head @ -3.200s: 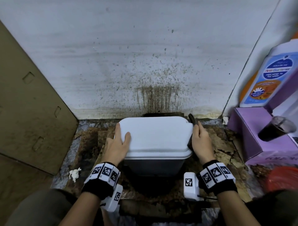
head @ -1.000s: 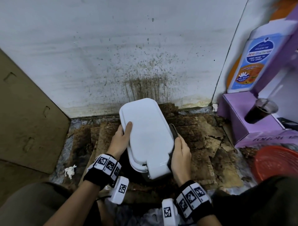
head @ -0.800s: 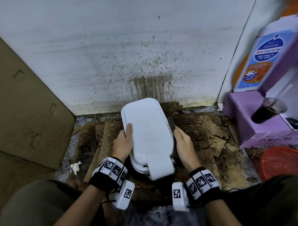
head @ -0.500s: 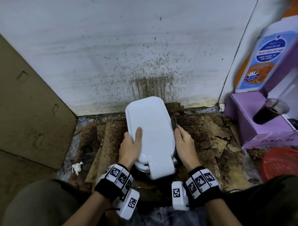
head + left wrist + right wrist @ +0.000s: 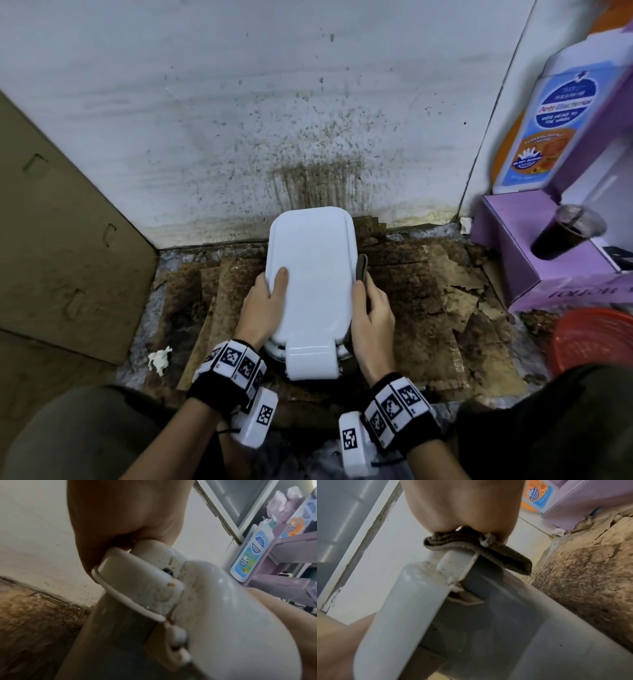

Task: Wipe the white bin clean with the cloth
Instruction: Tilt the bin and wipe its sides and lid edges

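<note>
The white bin (image 5: 313, 274) stands on the floor with its hinged end toward me and its lid down. My left hand (image 5: 274, 294) grips the lid's left edge, thumb on top, fingers hidden below. My right hand (image 5: 364, 301) holds a dark folded cloth (image 5: 361, 270) against the bin's right side. In the left wrist view the hand (image 5: 120, 520) clasps the speckled lid rim of the bin (image 5: 145, 585). In the right wrist view the cloth (image 5: 467, 546) is tucked under the hand (image 5: 462, 504), above the bin's grey body (image 5: 496, 622).
A stained wall (image 5: 308, 154) rises just behind the bin. Soiled cardboard (image 5: 428, 294) covers the floor. A cardboard sheet (image 5: 68, 257) leans at the left. At the right are a purple box (image 5: 513, 260), a cup of dark drink (image 5: 561, 236), a bottle (image 5: 555, 120) and a red basket (image 5: 596, 342). A crumpled tissue (image 5: 159, 358) lies front left.
The bin has been turned from broadside to end-on, and over the last second straightened from a leftward slant. Both hands stayed on its sides, the cloth still in the right.
</note>
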Action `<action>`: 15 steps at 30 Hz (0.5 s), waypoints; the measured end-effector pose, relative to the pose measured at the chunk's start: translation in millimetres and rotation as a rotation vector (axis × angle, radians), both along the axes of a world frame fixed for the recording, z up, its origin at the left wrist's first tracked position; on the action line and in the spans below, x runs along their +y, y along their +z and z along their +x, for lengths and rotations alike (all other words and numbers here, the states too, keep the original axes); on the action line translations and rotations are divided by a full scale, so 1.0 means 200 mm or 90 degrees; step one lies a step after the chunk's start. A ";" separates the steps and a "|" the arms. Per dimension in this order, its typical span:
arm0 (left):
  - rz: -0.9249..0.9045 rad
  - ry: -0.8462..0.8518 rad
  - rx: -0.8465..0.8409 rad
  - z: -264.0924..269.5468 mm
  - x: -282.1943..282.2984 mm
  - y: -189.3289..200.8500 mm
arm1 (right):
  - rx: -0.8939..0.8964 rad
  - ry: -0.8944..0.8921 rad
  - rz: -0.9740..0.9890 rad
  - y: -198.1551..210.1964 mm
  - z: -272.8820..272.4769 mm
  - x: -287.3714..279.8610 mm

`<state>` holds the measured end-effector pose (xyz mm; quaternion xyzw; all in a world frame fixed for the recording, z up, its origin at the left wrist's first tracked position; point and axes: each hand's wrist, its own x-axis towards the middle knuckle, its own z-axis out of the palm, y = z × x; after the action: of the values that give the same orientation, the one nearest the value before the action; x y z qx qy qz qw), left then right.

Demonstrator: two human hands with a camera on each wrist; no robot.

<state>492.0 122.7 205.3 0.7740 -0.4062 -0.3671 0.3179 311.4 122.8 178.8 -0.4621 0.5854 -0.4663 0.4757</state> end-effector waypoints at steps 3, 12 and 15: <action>-0.001 0.010 -0.005 0.01 0.01 -0.02 | -0.025 0.016 0.010 0.01 -0.01 -0.01; 0.076 -0.032 -0.214 0.00 0.01 0.00 | -0.094 0.022 0.009 -0.01 -0.02 -0.03; -0.019 -0.110 -0.453 0.00 0.02 0.07 | -0.148 0.047 0.041 -0.02 -0.02 -0.06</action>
<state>491.1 125.8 218.8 0.8115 -0.5605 -0.0947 0.1356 307.8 111.5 174.5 -0.4107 0.5236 -0.4796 0.5719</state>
